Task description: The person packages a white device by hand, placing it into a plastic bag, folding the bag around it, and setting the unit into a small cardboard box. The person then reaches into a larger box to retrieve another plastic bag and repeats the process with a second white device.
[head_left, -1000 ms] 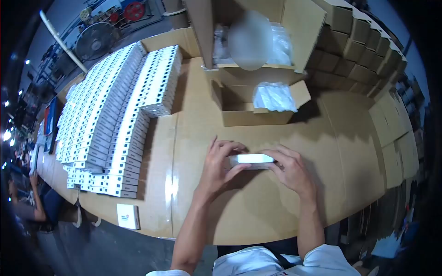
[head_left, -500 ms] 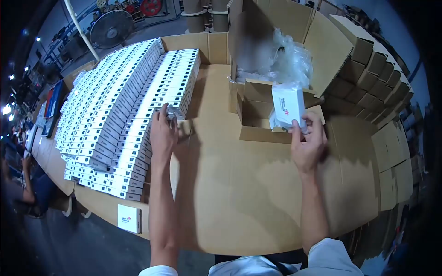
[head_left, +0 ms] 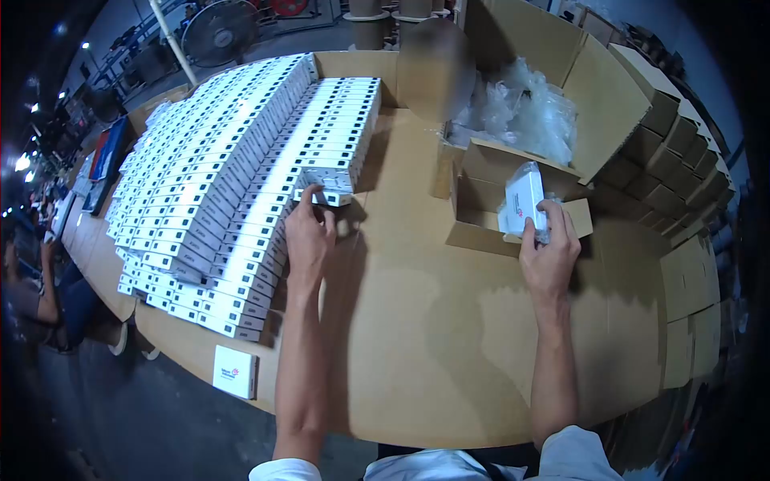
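My right hand (head_left: 550,250) is closed around a flat white box in a clear plastic bag (head_left: 525,200), thumb on its front. It holds the box tilted at the opening of a small brown carton (head_left: 485,235), whose flaps stand up. My left hand (head_left: 311,240) is at the near end of a row of stacked white boxes (head_left: 341,120), its fingers pinching a white box (head_left: 333,197) that sits slightly apart from that row. One more white box (head_left: 234,372) lies alone by the table's front left edge.
A large open carton (head_left: 605,96) with crumpled clear plastic bags (head_left: 533,116) stands behind the small one. Brown cartons (head_left: 662,156) are stacked at the right. Cardboard (head_left: 425,345) covers the table. Another person (head_left: 48,293) is at far left.
My right hand has lowered the bagged box toward the small carton and tilted it. My left fingers have drawn a white box slightly away from the row's end. The whole view has shifted slightly.
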Action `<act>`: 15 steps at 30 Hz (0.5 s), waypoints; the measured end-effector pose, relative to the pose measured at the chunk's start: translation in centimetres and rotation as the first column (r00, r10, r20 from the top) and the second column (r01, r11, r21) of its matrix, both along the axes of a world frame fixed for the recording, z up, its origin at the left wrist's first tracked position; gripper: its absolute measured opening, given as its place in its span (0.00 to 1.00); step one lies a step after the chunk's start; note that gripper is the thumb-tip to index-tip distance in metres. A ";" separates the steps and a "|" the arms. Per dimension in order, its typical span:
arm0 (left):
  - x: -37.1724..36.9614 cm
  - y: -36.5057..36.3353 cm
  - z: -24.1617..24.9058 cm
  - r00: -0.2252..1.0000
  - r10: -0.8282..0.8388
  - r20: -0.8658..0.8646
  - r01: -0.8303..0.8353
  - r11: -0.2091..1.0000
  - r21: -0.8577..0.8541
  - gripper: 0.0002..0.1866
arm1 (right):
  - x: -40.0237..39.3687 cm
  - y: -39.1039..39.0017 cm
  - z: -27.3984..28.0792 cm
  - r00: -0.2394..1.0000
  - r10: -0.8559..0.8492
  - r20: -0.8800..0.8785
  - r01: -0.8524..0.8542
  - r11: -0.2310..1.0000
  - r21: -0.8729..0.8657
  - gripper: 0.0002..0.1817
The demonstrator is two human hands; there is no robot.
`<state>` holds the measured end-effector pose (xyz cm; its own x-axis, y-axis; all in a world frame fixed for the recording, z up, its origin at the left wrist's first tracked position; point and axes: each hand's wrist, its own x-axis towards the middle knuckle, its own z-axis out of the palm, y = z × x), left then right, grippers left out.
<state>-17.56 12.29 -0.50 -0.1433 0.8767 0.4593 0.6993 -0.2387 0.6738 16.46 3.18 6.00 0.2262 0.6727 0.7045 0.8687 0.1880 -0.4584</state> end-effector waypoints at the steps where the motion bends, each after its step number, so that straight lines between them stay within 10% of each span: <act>1: 0.0 -0.4 0.3 0.996 0.020 0.085 -0.013 0.996 -0.083 0.20 | 0.1 0.3 0.0 0.999 -0.004 0.035 0.004 1.000 -0.006 0.12; 15: 2.9 -10.9 1.9 0.693 -0.036 0.720 -0.016 0.998 0.065 0.06 | -1.1 2.5 -2.1 0.951 -0.224 0.212 0.294 0.866 -0.404 0.10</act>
<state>-14.66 1.36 1.36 -0.4442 0.8540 0.2708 0.0027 -0.3009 0.9536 15.38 5.67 3.95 0.3469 0.8470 0.4028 0.9244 -0.2362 -0.2993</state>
